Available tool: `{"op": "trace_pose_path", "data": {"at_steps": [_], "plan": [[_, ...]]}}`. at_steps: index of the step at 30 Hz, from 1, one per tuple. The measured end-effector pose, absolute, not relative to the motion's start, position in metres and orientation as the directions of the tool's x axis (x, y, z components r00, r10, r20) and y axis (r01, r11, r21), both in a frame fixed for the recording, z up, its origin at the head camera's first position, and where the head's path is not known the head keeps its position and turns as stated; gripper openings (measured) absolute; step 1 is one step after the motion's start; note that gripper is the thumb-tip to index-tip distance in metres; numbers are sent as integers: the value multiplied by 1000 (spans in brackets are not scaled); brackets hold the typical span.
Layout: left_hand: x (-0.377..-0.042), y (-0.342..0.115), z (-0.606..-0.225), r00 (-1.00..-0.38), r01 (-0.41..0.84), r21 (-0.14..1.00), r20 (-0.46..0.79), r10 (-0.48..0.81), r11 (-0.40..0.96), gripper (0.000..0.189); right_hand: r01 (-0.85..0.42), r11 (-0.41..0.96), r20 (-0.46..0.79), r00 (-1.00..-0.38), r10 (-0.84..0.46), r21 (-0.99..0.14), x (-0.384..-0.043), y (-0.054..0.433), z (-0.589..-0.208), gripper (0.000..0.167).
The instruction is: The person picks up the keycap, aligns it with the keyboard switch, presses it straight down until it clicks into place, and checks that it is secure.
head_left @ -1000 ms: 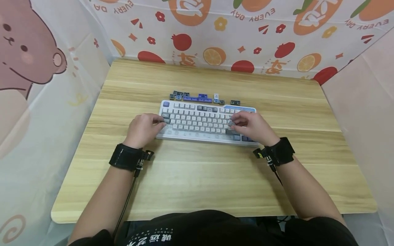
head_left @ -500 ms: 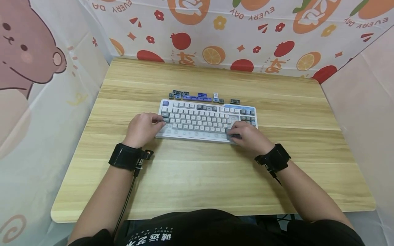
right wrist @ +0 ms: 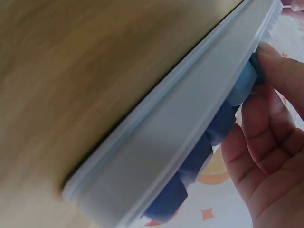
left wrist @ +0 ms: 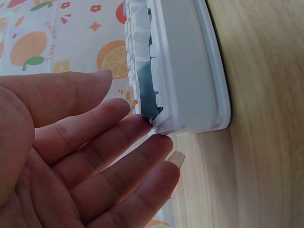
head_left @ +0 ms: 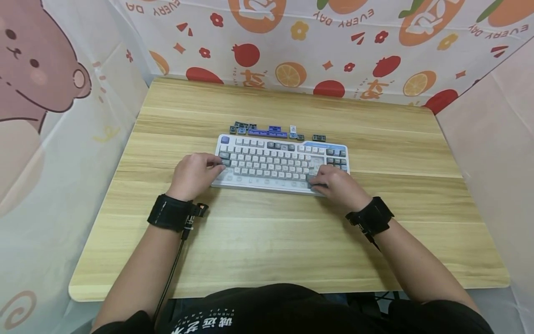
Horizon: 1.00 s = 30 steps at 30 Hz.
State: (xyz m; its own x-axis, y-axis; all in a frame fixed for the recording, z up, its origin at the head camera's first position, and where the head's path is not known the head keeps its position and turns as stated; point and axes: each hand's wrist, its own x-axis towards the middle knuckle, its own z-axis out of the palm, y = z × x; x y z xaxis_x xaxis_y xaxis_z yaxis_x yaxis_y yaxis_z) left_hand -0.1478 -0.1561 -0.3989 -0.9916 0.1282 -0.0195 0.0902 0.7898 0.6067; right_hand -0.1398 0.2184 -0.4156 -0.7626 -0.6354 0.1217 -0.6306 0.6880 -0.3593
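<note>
A white mechanical keyboard (head_left: 267, 184) lies on the wooden table, with pale keycaps over most of its rows and a bare bottom row at left and centre. My left hand (head_left: 193, 176) is at its left end; in the left wrist view the fingers are extended, with fingertips (left wrist: 161, 141) against the case corner. At the lower right, my right hand (head_left: 340, 185) pinches a dark teal keycap (right wrist: 258, 69) between thumb and finger, low on the board. Blue keycaps (right wrist: 194, 156) line the near edge beside it. The fingers partly hide the pinched keycap.
Behind the keyboard lies a row of loose keycaps, including a long violet-blue space bar keycap (head_left: 267, 134), a white keycap (head_left: 293, 129) and a dark keycap (head_left: 319, 138). A patterned cloth (head_left: 308, 60) hangs behind the table (head_left: 267, 241).
My right hand has moved down and left from the Enter area to the keyboard's lower right, uncovering a bare spot and the right-hand keys. The left hand stays put.
</note>
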Motion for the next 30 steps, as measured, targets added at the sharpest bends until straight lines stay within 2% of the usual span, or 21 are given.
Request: {"op": "trace_pose_path", "data": {"at_steps": [4, 9, 14, 20, 27, 30], "plan": [[-148, -157, -399, -991, 90, 603, -22, 129, 793, 23, -690, 662, 160, -718, -678, -294, -138, 217, -418, 18], [-148, -156, -398, -991, 89, 602, -26, 132, 793, 23, -759, 642, 214, -648, -731, -110, -131, 222, -423, 22], [-148, -156, -397, -990, 84, 601, -37, 133, 795, 25, -754, 657, 207, -642, -738, 4, -124, 235, -431, 29], [-149, -159, -394, -992, 78, 601, -34, 124, 796, 24, -743, 668, 173, -662, -729, -30, -127, 237, -427, 34], [-147, -159, -396, -989, 74, 605, -56, 135, 793, 25, -756, 622, 188, -654, -733, -207, -140, 232, -412, 22], [-146, -158, -396, -989, 83, 603, -46, 139, 793, 25, -729, 629, 190, -681, -707, -271, -153, 233, -404, 19]]}}
